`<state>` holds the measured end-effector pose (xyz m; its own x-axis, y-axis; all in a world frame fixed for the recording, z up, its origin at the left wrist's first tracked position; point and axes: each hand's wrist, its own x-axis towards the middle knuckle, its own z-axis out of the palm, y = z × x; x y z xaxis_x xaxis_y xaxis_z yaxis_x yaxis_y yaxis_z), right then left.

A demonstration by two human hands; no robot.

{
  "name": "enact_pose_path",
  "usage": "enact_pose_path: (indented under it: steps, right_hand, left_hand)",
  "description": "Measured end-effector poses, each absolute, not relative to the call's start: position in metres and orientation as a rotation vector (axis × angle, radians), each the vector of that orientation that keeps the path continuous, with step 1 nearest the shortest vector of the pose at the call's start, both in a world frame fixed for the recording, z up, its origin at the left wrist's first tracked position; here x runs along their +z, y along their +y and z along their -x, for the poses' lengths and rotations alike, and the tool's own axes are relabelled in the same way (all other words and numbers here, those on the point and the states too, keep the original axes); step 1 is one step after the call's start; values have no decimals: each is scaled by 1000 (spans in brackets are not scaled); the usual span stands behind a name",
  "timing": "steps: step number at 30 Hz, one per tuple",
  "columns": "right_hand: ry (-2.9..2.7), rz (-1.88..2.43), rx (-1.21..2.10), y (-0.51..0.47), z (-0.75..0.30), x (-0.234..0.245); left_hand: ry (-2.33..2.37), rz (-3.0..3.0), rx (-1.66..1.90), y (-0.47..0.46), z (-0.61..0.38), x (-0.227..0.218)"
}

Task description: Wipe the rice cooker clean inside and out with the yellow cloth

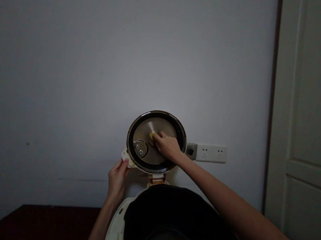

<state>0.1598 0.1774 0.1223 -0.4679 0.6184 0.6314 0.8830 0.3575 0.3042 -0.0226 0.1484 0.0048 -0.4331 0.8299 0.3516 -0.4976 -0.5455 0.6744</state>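
Observation:
A white rice cooker [115, 230] stands open in front of me with a dark inner pot [180, 228] inside. Its round lid [146, 134] is tipped upright, metal inner plate facing me. My left hand [117, 178] grips the lid's lower left edge, fingers closed on its white rim. My right hand [167, 145] presses a small yellow object, perhaps a sponge [152, 135], against the middle of the metal plate, fingers closed around it.
A dark wooden table [40, 226] carries the cooker. Behind it rises a plain grey wall [96, 65] with a white socket strip [211, 153] and a plug to the lid's right. A white door [315, 120] stands at the far right.

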Motion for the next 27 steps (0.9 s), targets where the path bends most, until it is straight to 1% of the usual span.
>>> enact_pose_path:
  steps: [4,11,14,18,20,24,27]
  right_hand:
    - [-2341,1184,-867,171,-154,108]
    - [-2069,1357,-788,181,-161,133]
    - [-2086,1345,-788,178,-159,122]
    - [-2225,1216,-817,175,-156,104]
    - [-2214,1208,-830,178,-159,107]
    - [-2091,1363,-823,185,-169,127]
    - [-2098,1392,-831,183,-169,125]
  left_hand:
    - [621,-881,2032,146,22,7]
    - [604,-887,2039,147,23,4]
    - [612,-887,2045,150,23,2]
    - [621,-881,2046,154,24,1]
    - [620,-886,2041,154,25,1]
    - [601,-911,2043,152,25,1]
    - [603,-889,2053,151,24,2]
